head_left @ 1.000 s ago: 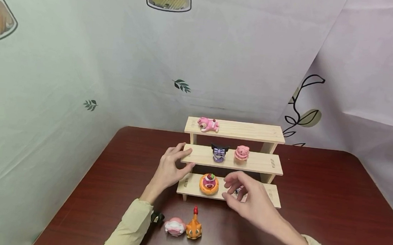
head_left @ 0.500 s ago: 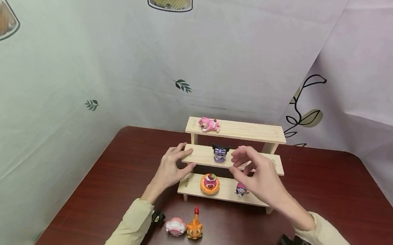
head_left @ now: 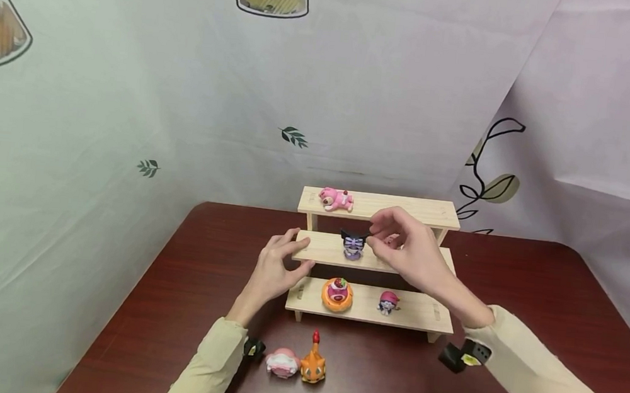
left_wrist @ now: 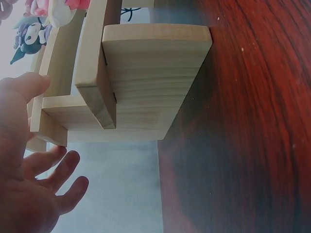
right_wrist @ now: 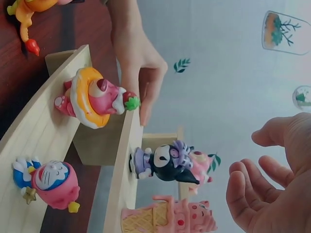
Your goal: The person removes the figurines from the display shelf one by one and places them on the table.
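My left hand point(head_left: 272, 269) grips the left end of the middle board of a three-tier wooden display shelf point(head_left: 410, 209). In the left wrist view its thumb and fingers lie around that board end. My right hand point(head_left: 416, 252), fingers bent and apart, hovers before the middle tier with nothing in it. Beside it stand a black-and-purple figurine point(right_wrist: 164, 162) and a pink pig figurine on an ice-cream cone point(right_wrist: 167, 217). A pink bear figurine point(head_left: 336, 200) lies on the top board. The bottom board bears an orange-ringed bear figurine point(head_left: 336, 295) and a pink-hooded cat figurine point(head_left: 388, 302).
On the dark red table point(head_left: 176, 335), in front of the shelf, stand a pink-and-white figurine point(head_left: 282, 363) and an orange figurine with a red-tipped tail point(head_left: 313, 366). A patterned cloth point(head_left: 232, 106) hangs behind the table.
My right hand has moved up from the bottom tier to the middle tier, uncovering the pink-hooded cat figurine. My left hand has stayed at the board's end.
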Motion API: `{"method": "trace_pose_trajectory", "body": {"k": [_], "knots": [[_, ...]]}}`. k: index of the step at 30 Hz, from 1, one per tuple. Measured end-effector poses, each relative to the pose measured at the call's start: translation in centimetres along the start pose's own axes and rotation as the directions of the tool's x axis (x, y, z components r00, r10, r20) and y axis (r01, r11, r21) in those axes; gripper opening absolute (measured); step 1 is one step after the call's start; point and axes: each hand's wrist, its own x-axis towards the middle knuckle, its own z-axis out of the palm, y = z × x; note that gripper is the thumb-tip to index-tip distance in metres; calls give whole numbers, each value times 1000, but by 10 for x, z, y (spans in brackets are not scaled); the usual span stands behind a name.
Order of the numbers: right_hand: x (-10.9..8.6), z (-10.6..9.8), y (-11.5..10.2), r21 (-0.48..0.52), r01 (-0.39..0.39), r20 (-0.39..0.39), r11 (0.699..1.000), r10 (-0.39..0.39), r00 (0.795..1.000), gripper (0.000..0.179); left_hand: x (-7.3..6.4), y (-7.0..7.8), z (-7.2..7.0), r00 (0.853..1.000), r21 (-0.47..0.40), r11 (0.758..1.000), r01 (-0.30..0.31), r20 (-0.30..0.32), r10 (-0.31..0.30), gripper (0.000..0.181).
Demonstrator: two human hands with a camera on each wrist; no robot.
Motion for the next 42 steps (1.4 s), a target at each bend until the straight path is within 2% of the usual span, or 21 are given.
{"method": "trace_pose_trajectory", "body": {"k": [7, 26, 34, 42], "knots": [[13, 0, 3, 18, -67, 17, 998, 67, 998, 25, 0, -1, -1, 1000, 1, 1000, -5, -4, 5, 44], [47, -2, 10, -86, -88, 66, 992, 94, 993, 26, 0, 0, -1, 1000, -15, 1000, -7, -3, 7, 43], [58, 0, 12, -141, -136, 109, 981, 152, 982, 30, 0, -2, 1, 1000, -15, 1000, -16, -8, 16, 42], [70, 4, 16, -159, -152, 134, 976, 174, 976, 36, 0, -3, 1, 1000, -13, 1000, -29, -13, 28, 42]]}}
